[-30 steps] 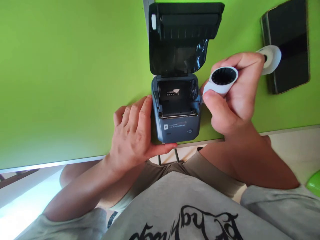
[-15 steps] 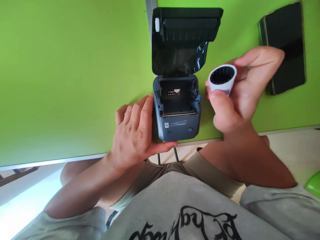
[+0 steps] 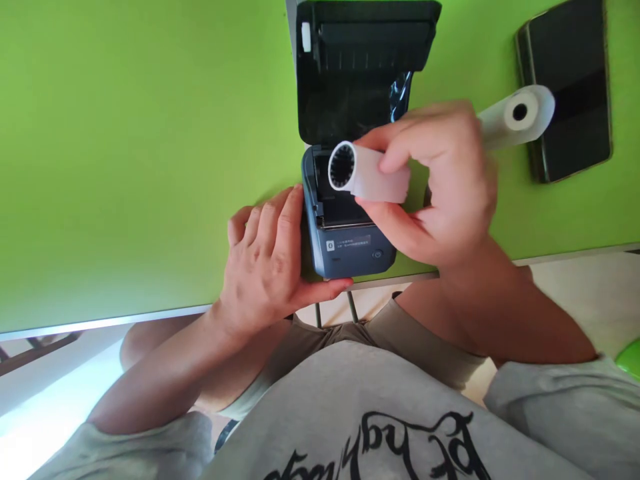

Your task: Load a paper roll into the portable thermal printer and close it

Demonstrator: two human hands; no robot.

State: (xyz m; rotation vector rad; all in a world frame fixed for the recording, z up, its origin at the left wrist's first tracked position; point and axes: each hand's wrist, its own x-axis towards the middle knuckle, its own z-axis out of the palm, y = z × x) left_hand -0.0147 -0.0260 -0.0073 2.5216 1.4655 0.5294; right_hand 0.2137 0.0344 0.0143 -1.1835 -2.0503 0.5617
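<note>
White roll core (image 3: 367,175) pinched in right hand (image 3: 440,193), over the open label printer (image 3: 347,227)
Left hand (image 3: 265,267) clasps the printer's left side, fingers together; paper roll (image 3: 517,115) and phone (image 3: 570,87) lie beyond on the green table (image 3: 125,167).

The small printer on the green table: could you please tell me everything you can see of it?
The printer is a small, dark grey-blue plastic box at the near edge of the green table. Its black lid is swung open, away from the person, showing the paper bay. The front bears a label and a round button. The left hand grips its left side, thumb under the front. The right hand holds a white roll over the bay, partly hiding it.
</note>
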